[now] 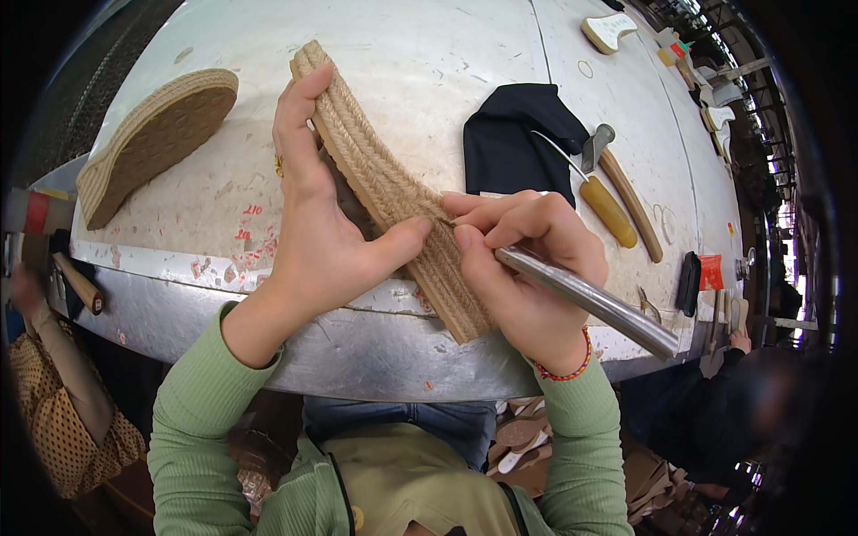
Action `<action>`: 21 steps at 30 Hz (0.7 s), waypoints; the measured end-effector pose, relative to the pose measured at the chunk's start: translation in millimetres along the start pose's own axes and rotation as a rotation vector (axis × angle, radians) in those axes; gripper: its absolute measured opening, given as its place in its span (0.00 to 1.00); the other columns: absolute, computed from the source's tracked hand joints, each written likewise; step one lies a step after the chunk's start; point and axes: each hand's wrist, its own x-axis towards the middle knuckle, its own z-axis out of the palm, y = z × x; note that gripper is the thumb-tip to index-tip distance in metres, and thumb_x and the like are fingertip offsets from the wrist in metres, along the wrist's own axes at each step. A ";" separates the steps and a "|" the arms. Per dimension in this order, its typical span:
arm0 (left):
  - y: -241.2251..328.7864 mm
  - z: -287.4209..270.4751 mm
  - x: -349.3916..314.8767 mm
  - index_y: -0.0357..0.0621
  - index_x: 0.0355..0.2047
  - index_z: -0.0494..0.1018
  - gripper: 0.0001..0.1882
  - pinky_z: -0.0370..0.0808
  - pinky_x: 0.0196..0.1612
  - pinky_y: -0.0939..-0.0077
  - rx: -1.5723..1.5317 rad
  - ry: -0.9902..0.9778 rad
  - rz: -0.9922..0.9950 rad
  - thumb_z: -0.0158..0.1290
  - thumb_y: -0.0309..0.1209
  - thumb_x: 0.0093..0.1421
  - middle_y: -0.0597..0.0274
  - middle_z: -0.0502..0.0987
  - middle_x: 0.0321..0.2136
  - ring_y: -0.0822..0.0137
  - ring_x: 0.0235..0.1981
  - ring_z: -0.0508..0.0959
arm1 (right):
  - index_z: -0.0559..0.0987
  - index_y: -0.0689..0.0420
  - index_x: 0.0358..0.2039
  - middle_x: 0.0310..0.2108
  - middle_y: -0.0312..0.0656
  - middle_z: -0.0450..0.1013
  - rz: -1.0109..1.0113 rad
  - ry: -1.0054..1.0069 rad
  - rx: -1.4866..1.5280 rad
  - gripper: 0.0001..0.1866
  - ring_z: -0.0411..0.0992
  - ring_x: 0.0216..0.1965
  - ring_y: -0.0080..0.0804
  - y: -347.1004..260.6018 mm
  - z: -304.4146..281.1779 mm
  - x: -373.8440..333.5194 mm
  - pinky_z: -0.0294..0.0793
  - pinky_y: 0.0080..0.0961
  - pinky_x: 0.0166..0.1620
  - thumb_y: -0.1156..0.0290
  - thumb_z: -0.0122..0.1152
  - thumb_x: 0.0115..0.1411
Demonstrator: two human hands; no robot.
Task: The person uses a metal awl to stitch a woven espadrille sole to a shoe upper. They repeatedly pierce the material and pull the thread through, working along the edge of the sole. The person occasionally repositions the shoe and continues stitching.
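My left hand (317,210) grips a woven jute shoe sole (393,192) on its edge, fingers over the top end and thumb pressed on its braided side. My right hand (527,263) holds a long metal tool (590,299) like a pen, its tip touching the braid beside my left thumb. The sole leans from the table's upper middle down over the front edge.
A second jute sole (152,143) lies at the table's (420,54) left. A dark cloth (518,138), a wooden-handled awl (603,205) and a hammer (626,192) lie at the right. Other people sit at the far left (54,402) and lower right (733,411).
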 end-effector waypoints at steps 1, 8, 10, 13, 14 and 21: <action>0.7 -0.2 0.1 0.34 0.64 0.44 0.57 0.52 0.65 0.58 0.000 -0.001 -0.002 0.64 0.34 0.37 0.46 0.50 0.59 0.50 0.62 0.54 | 0.67 0.61 0.27 0.28 0.46 0.76 0.002 0.009 0.005 0.12 0.79 0.40 0.38 0.5 0.7 0.0 0.78 0.29 0.45 0.89 0.60 0.53; 0.6 1.6 -0.3 0.34 0.64 0.43 0.56 0.53 0.64 0.61 -0.048 0.011 -0.005 0.64 0.32 0.37 0.48 0.50 0.59 0.53 0.61 0.55 | 0.69 0.60 0.24 0.24 0.42 0.75 -0.004 0.088 0.077 0.11 0.80 0.37 0.35 4.4 3.9 1.6 0.78 0.23 0.36 0.85 0.64 0.52; 0.4 1.9 0.0 0.34 0.64 0.43 0.56 0.54 0.64 0.61 -0.061 0.010 -0.010 0.64 0.32 0.37 0.48 0.50 0.59 0.53 0.61 0.55 | 0.67 0.61 0.27 0.29 0.45 0.76 0.023 0.008 0.052 0.12 0.79 0.39 0.37 0.7 -0.7 0.2 0.78 0.31 0.46 0.89 0.60 0.53; -0.7 2.0 0.3 0.34 0.64 0.43 0.56 0.54 0.64 0.62 -0.063 0.009 0.001 0.64 0.32 0.37 0.48 0.51 0.59 0.53 0.61 0.56 | 0.67 0.61 0.27 0.28 0.45 0.76 0.015 -0.010 0.006 0.12 0.79 0.39 0.37 2.8 -0.6 0.6 0.78 0.31 0.46 0.89 0.61 0.53; -1.1 2.0 0.2 0.34 0.64 0.43 0.56 0.54 0.64 0.62 -0.061 0.009 0.006 0.64 0.32 0.37 0.48 0.51 0.59 0.53 0.61 0.56 | 0.67 0.61 0.26 0.29 0.46 0.76 0.012 -0.002 0.005 0.12 0.79 0.39 0.37 2.8 -0.4 0.5 0.78 0.31 0.45 0.89 0.61 0.53; 0.0 3.1 -0.3 0.34 0.64 0.43 0.56 0.54 0.63 0.62 -0.023 0.013 0.008 0.63 0.32 0.37 0.49 0.51 0.59 0.53 0.60 0.56 | 0.70 0.60 0.24 0.22 0.41 0.76 0.012 0.141 0.029 0.10 0.81 0.34 0.29 3.2 6.2 3.8 0.77 0.17 0.30 0.81 0.66 0.52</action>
